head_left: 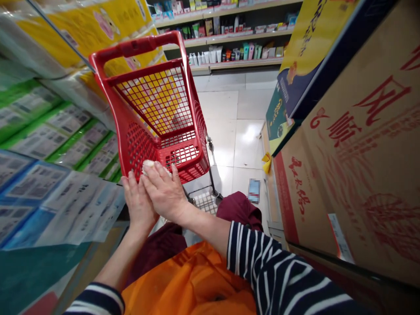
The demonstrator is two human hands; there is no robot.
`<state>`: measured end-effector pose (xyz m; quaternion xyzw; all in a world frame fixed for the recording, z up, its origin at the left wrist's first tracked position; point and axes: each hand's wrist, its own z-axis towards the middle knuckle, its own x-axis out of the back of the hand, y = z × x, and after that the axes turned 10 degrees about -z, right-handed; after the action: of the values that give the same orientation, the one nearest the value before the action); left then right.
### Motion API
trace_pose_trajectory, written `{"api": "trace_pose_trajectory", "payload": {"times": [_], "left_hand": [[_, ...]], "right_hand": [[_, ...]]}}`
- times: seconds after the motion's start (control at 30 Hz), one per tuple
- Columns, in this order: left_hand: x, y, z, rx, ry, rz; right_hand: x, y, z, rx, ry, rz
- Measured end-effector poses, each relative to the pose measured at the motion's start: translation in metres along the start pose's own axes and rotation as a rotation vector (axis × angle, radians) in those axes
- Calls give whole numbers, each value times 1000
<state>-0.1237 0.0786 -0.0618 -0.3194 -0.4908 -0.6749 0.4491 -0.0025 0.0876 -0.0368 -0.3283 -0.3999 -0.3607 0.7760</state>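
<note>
A red plastic shopping cart [193, 105] stands in front of me, its grid basket showing only floor and goods through the mesh. At the cart's near left corner, my right hand [166, 188] is closed over a bunched whitish cloth [149, 163], mostly hidden under the fingers. My left hand [139, 203] lies just beside and partly behind the right one, fingers stretched out against the cart's corner. The right hand's heel overlaps the left hand's thumb side, so I cannot see the left thumb.
Wrapped green packs [62, 135], blue-white packs [49, 188] and yellow tissue packs [75, 30] crowd the left. Large cardboard boxes [361, 144] stack close on the right, beside a gift box [305, 57]. Shelves of tubes and bottles [213, 54] cross the far end of the tiled floor [226, 105].
</note>
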Motion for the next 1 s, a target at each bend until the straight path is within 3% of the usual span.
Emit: {"api": "trace_pose_trajectory", "payload": {"times": [0.2,0.47,0.53,0.67,0.87,1.0], "left_hand": [[4,13,1,-20,32,36],[17,36,5,57,-70,66],[21,35,4,64,-101,95],[33,30,-2,48,-175,174],[49,24,-7,179,-287,114],[51,27,-7,197,-315,94]], "right_hand": [[5,13,-3,-19,-13,-23],[27,56,-10,-413,49,-145],[25,53,-10,-372,36,-161],[26,44,-11,-124,-45,-191],[45,76,-12,-293,-60,-334],[36,65,-8,-282,-53,-391]]}}
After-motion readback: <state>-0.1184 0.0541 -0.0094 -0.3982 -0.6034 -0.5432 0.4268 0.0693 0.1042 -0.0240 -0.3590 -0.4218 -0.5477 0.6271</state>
